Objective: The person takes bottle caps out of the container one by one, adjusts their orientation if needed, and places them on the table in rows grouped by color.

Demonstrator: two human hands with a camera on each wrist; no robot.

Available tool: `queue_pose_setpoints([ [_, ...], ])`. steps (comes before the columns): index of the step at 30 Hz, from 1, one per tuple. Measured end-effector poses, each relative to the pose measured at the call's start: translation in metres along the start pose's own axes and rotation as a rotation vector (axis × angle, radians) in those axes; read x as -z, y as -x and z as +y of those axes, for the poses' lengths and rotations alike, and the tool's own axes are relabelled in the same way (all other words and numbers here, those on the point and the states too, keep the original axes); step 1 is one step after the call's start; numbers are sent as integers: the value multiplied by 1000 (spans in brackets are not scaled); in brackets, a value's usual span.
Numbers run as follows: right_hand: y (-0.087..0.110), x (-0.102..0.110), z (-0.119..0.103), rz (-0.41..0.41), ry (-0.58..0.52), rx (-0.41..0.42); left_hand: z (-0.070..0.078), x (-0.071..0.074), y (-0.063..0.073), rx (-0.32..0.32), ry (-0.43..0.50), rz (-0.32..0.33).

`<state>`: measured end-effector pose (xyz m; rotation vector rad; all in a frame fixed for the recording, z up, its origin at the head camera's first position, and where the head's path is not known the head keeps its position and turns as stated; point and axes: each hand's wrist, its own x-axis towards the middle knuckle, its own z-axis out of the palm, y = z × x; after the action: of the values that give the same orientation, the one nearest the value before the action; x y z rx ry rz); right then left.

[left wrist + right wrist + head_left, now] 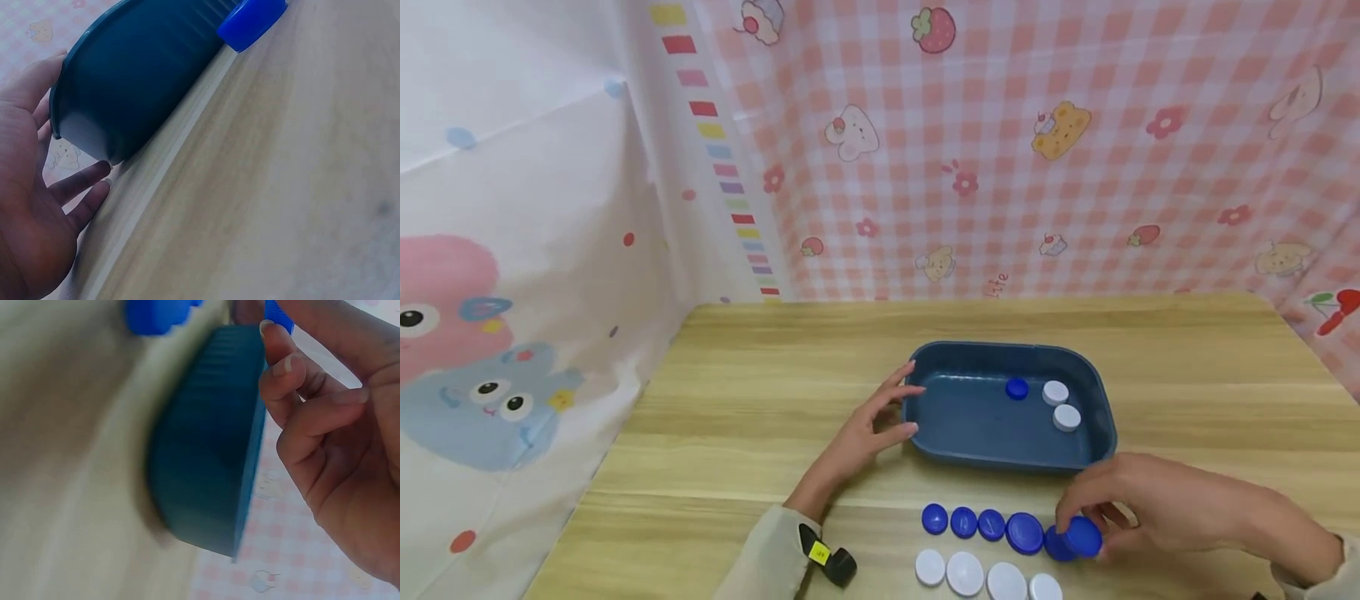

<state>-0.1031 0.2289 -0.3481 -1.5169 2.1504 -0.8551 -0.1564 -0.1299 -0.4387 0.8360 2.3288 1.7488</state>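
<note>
My right hand [1157, 500] pinches a blue bottle cap [1084, 536] between thumb and fingers, just in front of the near right corner of a dark blue tub [970, 465]. This cap overlaps another blue cap [1057, 547] at the right end of a row of several blue caps [1025, 533]. In the right wrist view the pinched cap [279, 317] shows its ridged side. My left hand [868, 425] rests against the tub's left end, fingers spread at the rim and wall. Inside the tub lie one blue cap [1017, 388] and two white caps [1056, 392].
Nearer to me, a row of several white caps [965, 574] lies below the blue row. The wooden table [760, 367] ends at a pink checked cloth [985, 183] behind and a white printed cloth [550, 250] on the left.
</note>
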Motion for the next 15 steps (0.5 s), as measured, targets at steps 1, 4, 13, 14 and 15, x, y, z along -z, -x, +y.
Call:
queue_pose_setpoints([
  [1, 2, -4, 1, -7, -20, -19, 5, 0, 0, -3, 5, -1],
  [4, 9, -13, 6, 2, -43, -34, 18, 1, 0, -8, 22, -8],
  [13, 31, -32, 26, 24, -41, -111, 30, 1, 0, -9, 26, -17],
  [14, 33, -34, 28, 26, -39, -122, 30, 0, 0, -12, 26, -17],
  [15, 35, -35, 29, 23, -45, -141, 29, 0, 0, -12, 27, -16],
])
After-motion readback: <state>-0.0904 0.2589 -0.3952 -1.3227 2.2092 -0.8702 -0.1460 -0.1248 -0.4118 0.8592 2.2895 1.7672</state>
